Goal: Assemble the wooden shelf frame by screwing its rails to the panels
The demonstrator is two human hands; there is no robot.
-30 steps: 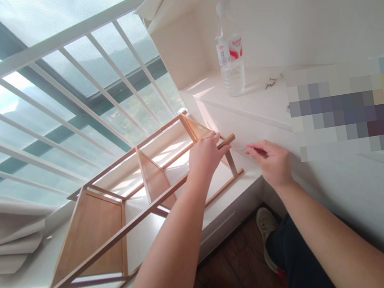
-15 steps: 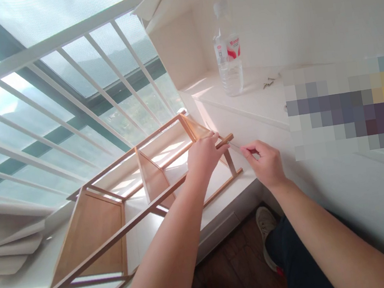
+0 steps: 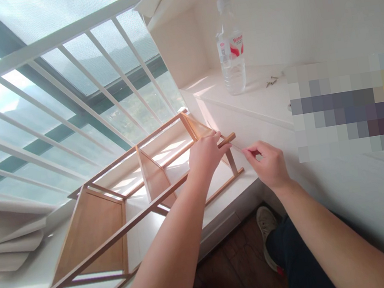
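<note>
A wooden shelf frame (image 3: pixel 115 236) with several panels lies on its side on the white window ledge. My left hand (image 3: pixel 205 154) is closed around the end of its near rail, fingers over the top and thumb near the rail's tip. Just right of that end, my right hand (image 3: pixel 267 164) pinches a thin metal rod (image 3: pixel 237 147), perhaps a hex key. The rod points at the rail end by my left thumb. Its far tip is too small to make out, and my right fingers hide the other end.
A water bottle (image 3: pixel 231 54) stands upright on the white shelf behind, with several screws (image 3: pixel 271 81) beside it. Blurred-out items lie farther right. White railing (image 3: pixel 53 37) and a window are at the left, above a grey curtain (image 3: pixel 7 234). My shoes show on the dark floor.
The view has shifted very slightly. Both hands keep their places at the rail end, and the right hand's pinch has barely turned.
</note>
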